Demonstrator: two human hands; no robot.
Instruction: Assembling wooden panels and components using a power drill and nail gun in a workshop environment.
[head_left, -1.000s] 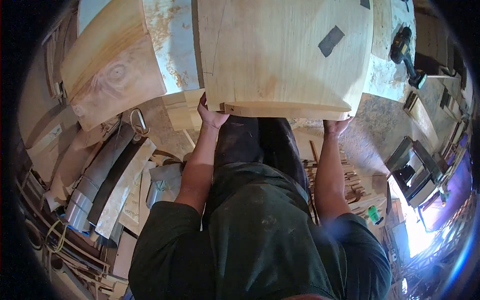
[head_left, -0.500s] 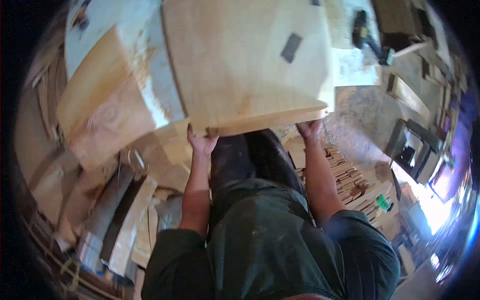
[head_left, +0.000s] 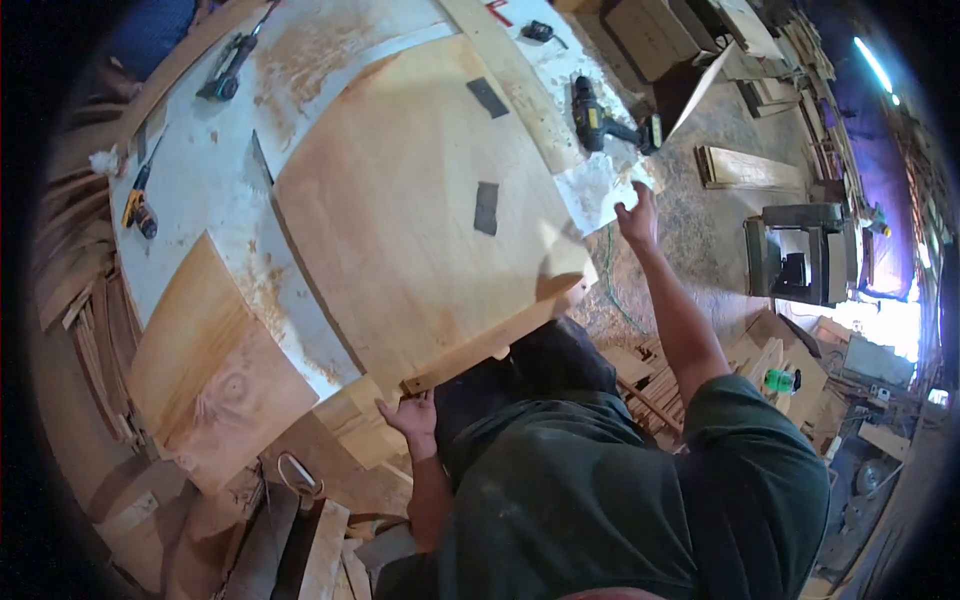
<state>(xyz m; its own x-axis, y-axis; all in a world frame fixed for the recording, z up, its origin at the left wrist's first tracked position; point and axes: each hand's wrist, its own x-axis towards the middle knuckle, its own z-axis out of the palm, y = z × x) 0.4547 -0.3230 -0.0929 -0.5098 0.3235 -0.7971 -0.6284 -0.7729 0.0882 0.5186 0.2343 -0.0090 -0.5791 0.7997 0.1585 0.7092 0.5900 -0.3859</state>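
A broad pale wooden panel (head_left: 390, 190) with a curved far edge lies across the white work table (head_left: 225, 185). A thicker wooden strip (head_left: 500, 335) runs along its near edge, and two dark grey patches mark its face. At the panel's near left corner is my left hand (head_left: 412, 420), thumb spread outward. Its fingertips reach up to the corner's edge; whether they bear any weight I cannot tell. My right hand (head_left: 640, 220) is off the panel, raised beside the table's right edge with thumb and fingers apart and nothing in them. A yellow-and-black cordless drill (head_left: 595, 125) lies just beyond it.
A second curved wooden panel (head_left: 225, 365) overhangs the table's near left edge. Two more power drivers, one teal and black (head_left: 225, 80) and one yellow and black (head_left: 140, 210), lie at the left. Sawdust covers parts of the tabletop. A dark frame-like stand (head_left: 800, 255) is on the floor at right.
My right hand has let go of the panel's near right corner and moved right and outward. My left hand stays by the left corner. The view has shifted, showing more of the table.
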